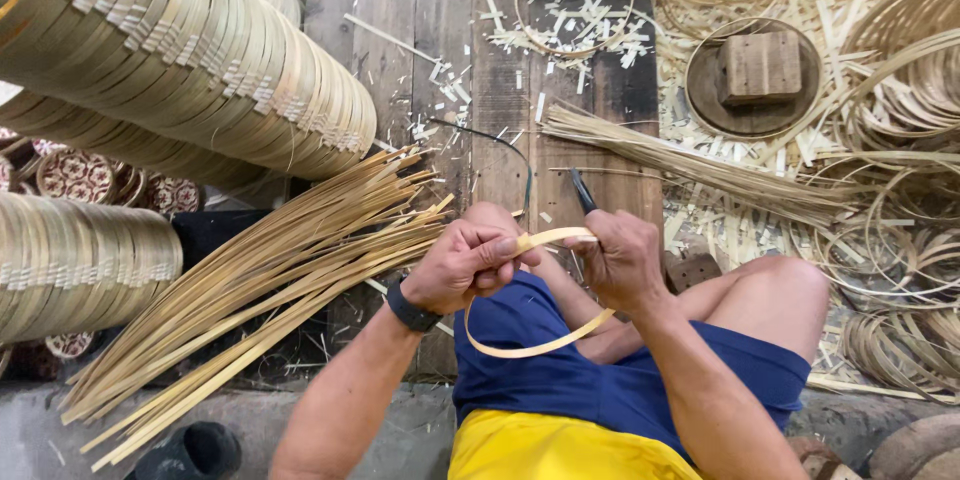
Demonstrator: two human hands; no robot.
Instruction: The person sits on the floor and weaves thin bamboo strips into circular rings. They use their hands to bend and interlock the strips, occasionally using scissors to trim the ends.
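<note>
Your left hand [465,262] and right hand [620,258] clamp a bamboo strip [530,345] at frame centre, bending it into a loop over your lap; the right also grips a knife [582,190], seemingly for trimming.

— Where can my hands go?

— Straight ahead. The wooden floor [420,30] past my knee [490,215] is mostly open, with just small chips on it.

— And to my left?

— The long bamboo strips [270,280] lie right beside my left hand [462,265]. Big stacks of hoops [190,50] stand behind them.

— To my right?

— My right hand [622,260] is near my other knee [790,285]. A bundle of thin sticks [700,170] and loose rings [900,240] crowd that side.
</note>
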